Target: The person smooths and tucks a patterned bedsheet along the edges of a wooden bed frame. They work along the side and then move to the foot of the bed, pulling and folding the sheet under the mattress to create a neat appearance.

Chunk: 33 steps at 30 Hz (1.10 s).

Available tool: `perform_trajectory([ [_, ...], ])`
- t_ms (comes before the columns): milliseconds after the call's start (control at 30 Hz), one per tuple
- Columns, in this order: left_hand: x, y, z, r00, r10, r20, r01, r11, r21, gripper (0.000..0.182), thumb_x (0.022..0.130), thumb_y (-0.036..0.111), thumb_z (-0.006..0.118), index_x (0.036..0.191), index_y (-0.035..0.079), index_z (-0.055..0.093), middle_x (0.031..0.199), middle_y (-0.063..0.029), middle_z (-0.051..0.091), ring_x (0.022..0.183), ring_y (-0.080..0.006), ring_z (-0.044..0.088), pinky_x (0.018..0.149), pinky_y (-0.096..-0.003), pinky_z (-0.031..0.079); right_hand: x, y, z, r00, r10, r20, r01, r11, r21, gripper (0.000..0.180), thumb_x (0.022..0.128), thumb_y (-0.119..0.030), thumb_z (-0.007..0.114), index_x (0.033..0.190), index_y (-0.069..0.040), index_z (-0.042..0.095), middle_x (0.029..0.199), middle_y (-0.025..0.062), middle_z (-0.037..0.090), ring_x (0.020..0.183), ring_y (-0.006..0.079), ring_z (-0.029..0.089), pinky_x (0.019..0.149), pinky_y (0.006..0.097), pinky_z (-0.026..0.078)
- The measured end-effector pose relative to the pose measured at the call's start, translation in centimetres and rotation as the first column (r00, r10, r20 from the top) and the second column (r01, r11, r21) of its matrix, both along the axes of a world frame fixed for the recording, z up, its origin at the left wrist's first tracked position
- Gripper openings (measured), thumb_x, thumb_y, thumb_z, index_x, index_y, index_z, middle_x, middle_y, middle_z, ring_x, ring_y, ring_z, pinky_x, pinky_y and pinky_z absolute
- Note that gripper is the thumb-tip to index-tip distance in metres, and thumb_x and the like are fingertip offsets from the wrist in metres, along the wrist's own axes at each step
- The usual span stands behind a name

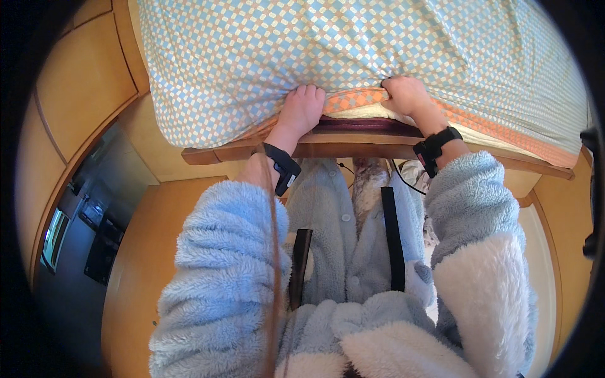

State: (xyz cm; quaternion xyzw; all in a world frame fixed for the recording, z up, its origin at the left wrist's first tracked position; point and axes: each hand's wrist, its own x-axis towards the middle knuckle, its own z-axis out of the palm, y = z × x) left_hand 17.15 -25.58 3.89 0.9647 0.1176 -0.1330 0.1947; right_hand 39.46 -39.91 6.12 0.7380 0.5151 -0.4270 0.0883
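A bed sheet with a blue, white and brown check pattern [331, 47] covers the mattress before me. Its near edge shows an orange patterned underside or border [358, 99]. My left hand [303, 106] grips the fabric at this edge, left of the middle. My right hand [407, 96] holds the same edge further right, with fingers curled into the cloth. Between them the edge is lifted, so a cream layer [364, 112] and a dark red layer [368, 124] show below it. A black strap device sits on each wrist.
The bed's wooden frame rail [350, 145] runs just below the hands. Wooden cabinet panels [85, 85] stand at the left, beside a dark glossy opening. A black cable [406, 182] and light crumpled cloth [413, 171] lie near the rail at the right.
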Motion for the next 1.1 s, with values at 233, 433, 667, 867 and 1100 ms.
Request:
perform_trajectory([
  [233, 0.3, -0.5, 1.0, 1.000, 0.017, -0.019, -0.016, 0.998, 0.055, 0.006, 0.078, 0.010, 0.049, 0.083, 0.007, 0.050, 0.081, -0.0086, 0.051, 0.080, -0.0247, 0.054, 0.068, -0.0357, 0.048, 0.4, 0.6, 0.0, 0.999, -0.032, -0.044, 0.029, 0.997, -0.077, 0.025, 0.069, -0.025, 0.062, 0.086, -0.007, 0.064, 0.089, 0.0143, 0.065, 0.087, 0.0335, 0.061, 0.074, 0.0431, 0.050],
  [433, 1.4, 0.0, 1.3, 0.980, 0.056, -0.191, -0.074, 0.993, -0.090, 0.012, 0.076, 0.010, 0.053, 0.087, 0.004, 0.051, 0.089, -0.0124, 0.054, 0.087, -0.0286, 0.056, 0.075, -0.0395, 0.049, 0.7, 0.4, -0.2, 0.993, -0.086, -0.080, 0.082, 0.995, -0.059, 0.025, 0.066, -0.024, 0.062, 0.085, -0.008, 0.064, 0.087, 0.0145, 0.065, 0.086, 0.0343, 0.061, 0.074, 0.0434, 0.050],
  [667, 2.5, 1.6, 2.5, 0.919, -0.028, -0.393, -0.063, 0.975, -0.215, 0.031, 0.074, 0.019, 0.062, 0.096, -0.001, 0.052, 0.100, -0.0181, 0.054, 0.097, -0.0337, 0.054, 0.082, -0.0414, 0.047, 0.8, 0.4, 0.1, 0.987, -0.129, -0.097, 0.125, 0.991, -0.045, 0.026, 0.063, -0.024, 0.063, 0.084, -0.009, 0.065, 0.085, 0.0132, 0.065, 0.085, 0.0335, 0.061, 0.073, 0.0432, 0.050],
  [867, 2.7, 0.9, 3.8, 0.918, -0.026, -0.396, -0.069, 0.972, -0.223, 0.073, 0.063, 0.050, 0.071, 0.103, -0.007, 0.049, 0.105, -0.0220, 0.051, 0.103, -0.0366, 0.050, 0.089, -0.0422, 0.044, 0.4, 0.1, -0.1, 0.986, -0.146, -0.077, 0.145, 0.989, -0.027, 0.025, 0.063, -0.022, 0.065, 0.084, -0.010, 0.064, 0.085, 0.0124, 0.065, 0.086, 0.0332, 0.061, 0.071, 0.0432, 0.050],
  [1100, 3.5, 0.6, 3.8, 0.878, -0.062, -0.475, -0.043, 0.978, -0.206, 0.086, 0.056, 0.058, 0.075, 0.104, -0.009, 0.049, 0.107, -0.0237, 0.050, 0.102, -0.0373, 0.050, 0.089, -0.0416, 0.044, 0.6, 0.4, 0.2, 0.986, -0.145, -0.082, 0.141, 0.989, -0.050, 0.024, 0.063, -0.021, 0.065, 0.085, -0.010, 0.065, 0.086, 0.0120, 0.065, 0.086, 0.0326, 0.061, 0.072, 0.0430, 0.050],
])
